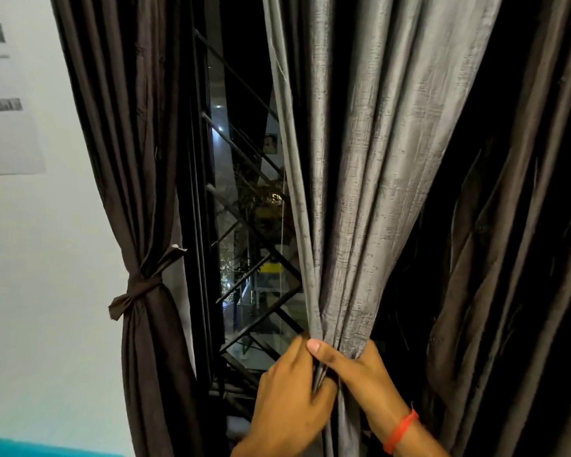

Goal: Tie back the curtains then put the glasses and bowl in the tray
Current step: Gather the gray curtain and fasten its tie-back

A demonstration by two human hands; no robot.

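The left brown curtain [132,159] hangs gathered against the wall, bound by a knotted fabric tie [139,288]. The right curtain [370,159] shows its grey lining and is bunched into folds at the bottom centre. My left hand [287,400] grips the bunch from the left side. My right hand [353,367], with an orange band on the wrist, wraps around the same bunch from the right, thumb on top. No glasses, bowl or tray are in view.
Between the curtains is a dark window with a black diagonal metal grille [244,252]. A white wall [40,258] with a paper sheet [7,110] lies to the left. A teal surface [20,448] shows at the bottom left corner.
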